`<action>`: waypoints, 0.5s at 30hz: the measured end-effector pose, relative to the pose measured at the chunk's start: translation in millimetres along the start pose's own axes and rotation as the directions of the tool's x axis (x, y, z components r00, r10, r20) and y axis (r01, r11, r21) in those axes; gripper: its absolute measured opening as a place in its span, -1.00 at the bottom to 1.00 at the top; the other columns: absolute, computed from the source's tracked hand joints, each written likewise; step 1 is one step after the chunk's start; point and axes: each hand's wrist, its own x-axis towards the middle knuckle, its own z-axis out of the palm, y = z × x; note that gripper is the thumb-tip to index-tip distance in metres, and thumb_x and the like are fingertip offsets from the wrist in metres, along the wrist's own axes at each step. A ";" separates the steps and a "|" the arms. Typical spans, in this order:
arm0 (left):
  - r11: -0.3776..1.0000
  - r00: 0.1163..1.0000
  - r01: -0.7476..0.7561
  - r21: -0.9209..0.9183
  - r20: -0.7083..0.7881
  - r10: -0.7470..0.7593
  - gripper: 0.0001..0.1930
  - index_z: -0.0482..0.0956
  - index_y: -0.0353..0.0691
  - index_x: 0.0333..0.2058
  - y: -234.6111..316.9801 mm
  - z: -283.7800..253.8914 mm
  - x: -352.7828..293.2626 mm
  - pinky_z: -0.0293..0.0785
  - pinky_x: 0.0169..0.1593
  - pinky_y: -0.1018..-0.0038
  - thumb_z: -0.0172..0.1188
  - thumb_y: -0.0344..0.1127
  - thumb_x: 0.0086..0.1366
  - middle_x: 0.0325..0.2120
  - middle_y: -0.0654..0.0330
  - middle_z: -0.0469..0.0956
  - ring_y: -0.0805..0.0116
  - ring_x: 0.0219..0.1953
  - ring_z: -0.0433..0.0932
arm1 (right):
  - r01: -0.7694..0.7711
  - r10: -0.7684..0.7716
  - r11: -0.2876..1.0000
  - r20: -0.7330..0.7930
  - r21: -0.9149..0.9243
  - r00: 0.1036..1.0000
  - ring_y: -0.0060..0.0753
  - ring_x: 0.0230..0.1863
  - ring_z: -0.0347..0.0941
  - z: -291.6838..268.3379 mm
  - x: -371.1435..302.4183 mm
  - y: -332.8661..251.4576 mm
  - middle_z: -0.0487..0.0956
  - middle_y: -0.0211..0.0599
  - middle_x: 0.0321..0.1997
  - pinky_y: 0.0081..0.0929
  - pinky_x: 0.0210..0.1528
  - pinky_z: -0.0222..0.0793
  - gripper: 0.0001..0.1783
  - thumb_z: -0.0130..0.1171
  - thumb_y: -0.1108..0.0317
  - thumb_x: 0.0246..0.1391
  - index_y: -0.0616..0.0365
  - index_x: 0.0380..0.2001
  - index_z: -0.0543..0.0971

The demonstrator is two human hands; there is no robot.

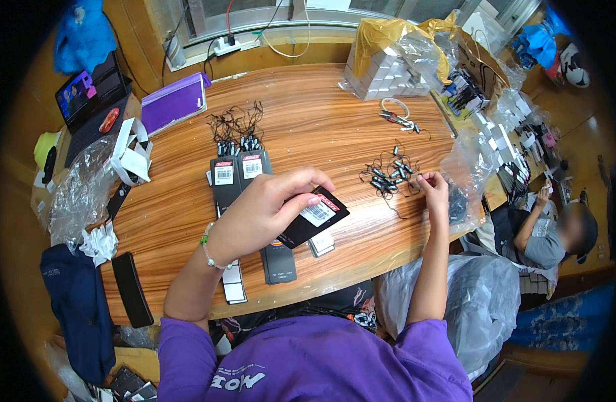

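My left hand (264,201) is closed on black hang tags (327,213) with a red band and a white barcode label. Under that forearm lie overlapping rows of dark hang tags (279,261), partly hidden by the hand. Black strings (235,124) with small dark tips fan out from the far end of these rows. At the right, my right hand (435,192) pinches a thin black string at the edge of a loose pile of tag strings (394,175). A small stack of pale cards (322,244) sits just below the held tags.
Red-handled cutters (398,120) lie beyond the string pile. White boxes (392,74) in plastic stand at the back right, a purple folder (174,104) and laptop (93,100) at the back left. A black phone (132,289) rests near the left edge. Another person (546,234) sits at the right.
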 end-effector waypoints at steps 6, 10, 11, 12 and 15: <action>0.985 0.989 0.138 -0.106 -0.038 -0.143 -0.87 0.44 -0.27 -0.28 -3.1 -7.9 -3.2 0.34 -0.37 0.50 -0.03 -0.41 0.22 -0.55 0.07 0.52 0.32 -0.48 0.52 | 0.035 -0.070 0.871 0.054 0.490 0.996 -0.60 -0.45 0.39 -0.2 -27.1 -77.5 0.49 -0.35 -0.50 -0.67 -0.35 0.24 -0.91 0.07 0.46 0.01 0.12 -0.39 0.39; 0.998 0.998 0.044 -0.044 -0.045 -0.046 -0.87 0.45 -0.31 -0.28 -12.5 -17.2 -8.7 0.34 -0.37 0.54 -0.02 -0.44 0.21 -0.56 0.14 0.50 0.42 -0.49 0.47 | 0.202 -0.269 0.793 0.033 0.574 0.963 -0.51 -0.43 0.40 36.2 -51.3 -149.2 0.48 -0.26 -0.51 -0.61 -0.29 0.28 -0.80 0.01 0.50 0.02 0.23 -0.23 0.38; 0.998 0.997 0.051 -0.029 -0.055 -0.053 -0.87 0.45 -0.33 -0.28 -9.9 -22.0 -10.1 0.34 -0.35 0.58 -0.02 -0.46 0.21 -0.53 0.19 0.50 0.48 -0.45 0.47 | 0.223 -0.308 0.774 0.046 0.592 0.950 -0.50 -0.43 0.40 48.0 -57.4 -165.0 0.48 -0.25 -0.51 -0.60 -0.28 0.28 -0.77 0.01 0.50 0.02 0.25 -0.20 0.37; 0.998 0.996 0.057 -0.008 -0.070 -0.058 -0.88 0.45 -0.35 -0.29 -7.2 -27.3 -11.0 0.35 -0.33 0.62 -0.02 -0.48 0.21 -0.51 0.24 0.50 0.54 -0.41 0.47 | 0.245 -0.352 0.750 0.057 0.615 0.934 -0.49 -0.42 0.40 60.2 -61.6 -177.6 0.48 -0.25 -0.51 -0.59 -0.27 0.29 -0.74 0.01 0.50 0.02 0.27 -0.17 0.37; 0.997 0.995 0.010 -0.079 -0.098 -0.018 -0.88 0.46 -0.34 -0.30 -3.1 -38.0 -10.5 0.39 -0.22 0.60 -0.03 -0.53 0.20 -0.39 0.20 0.50 0.50 -0.31 0.49 | 0.214 -0.455 0.636 0.136 0.742 0.880 -0.46 -0.37 0.43 100.9 -72.9 -200.7 0.49 -0.25 -0.44 -0.58 -0.24 0.30 -0.82 0.01 0.55 0.00 0.29 -0.27 0.42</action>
